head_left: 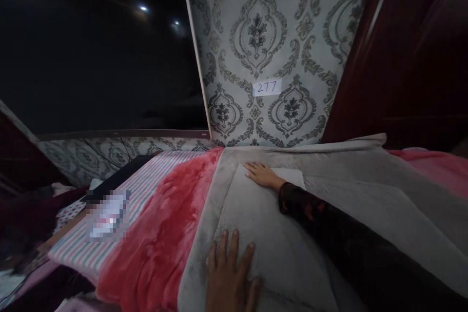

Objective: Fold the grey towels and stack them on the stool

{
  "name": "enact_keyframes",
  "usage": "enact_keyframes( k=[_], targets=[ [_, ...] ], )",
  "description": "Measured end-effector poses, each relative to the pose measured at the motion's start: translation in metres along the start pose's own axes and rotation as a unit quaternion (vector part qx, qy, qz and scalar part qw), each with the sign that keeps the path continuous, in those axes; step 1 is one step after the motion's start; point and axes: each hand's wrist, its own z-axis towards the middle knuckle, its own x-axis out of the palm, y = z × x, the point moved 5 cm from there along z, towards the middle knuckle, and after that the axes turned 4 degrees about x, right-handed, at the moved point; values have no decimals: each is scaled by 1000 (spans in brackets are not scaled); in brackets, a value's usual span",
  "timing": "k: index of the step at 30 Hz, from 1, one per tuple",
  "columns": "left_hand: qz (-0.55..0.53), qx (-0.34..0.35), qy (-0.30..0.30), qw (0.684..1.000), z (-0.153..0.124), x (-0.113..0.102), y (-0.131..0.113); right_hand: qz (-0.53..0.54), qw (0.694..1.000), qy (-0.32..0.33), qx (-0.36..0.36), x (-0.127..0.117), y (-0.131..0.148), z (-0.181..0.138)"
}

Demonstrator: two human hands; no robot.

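Observation:
A grey plush cloth (351,165) lies spread over the bedding, with a paler grey, flat folded piece (270,219) on top of it. My right hand (262,175) reaches in from the right in a dark sleeve and lies flat on the far end of the paler piece. Its fingers are stretched out toward the left. Nearer to me, my left hand (232,273) rests palm down by the left edge of the paler piece, fingers spread. Neither hand grips anything. The lower part of the left hand is cut off by the frame's bottom edge.
Red fluffy fabric (161,224) lies left of the grey cloth, over a striped sheet (146,180). A blurred-out object (107,217) rests on the stripes. Behind are a large dark screen (102,58), patterned wallpaper (256,29) with a "277" label (267,87), and a dark red panel (405,58).

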Motion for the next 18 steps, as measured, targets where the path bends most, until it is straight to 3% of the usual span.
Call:
enact_keyframes(
  k=[4,7,9,12,15,18],
  targets=[
    [-1,6,12,1000,6,-9,1,-3,999,27,28,-10,-26,-33],
    [-7,7,18,1000,11,-11,2,16,999,18,49,-17,-68,-88],
    [-14,14,18,1000,14,-10,3,48,997,-25,64,-23,-104,-139],
    [-32,22,12,999,16,-7,4,105,977,-138,122,-35,-163,-229],
    [-52,20,10,998,19,-7,4,175,916,-258,252,-42,-219,-319],
    [-62,16,21,998,20,-7,6,293,821,-298,389,-32,-253,-383]
  ],
)
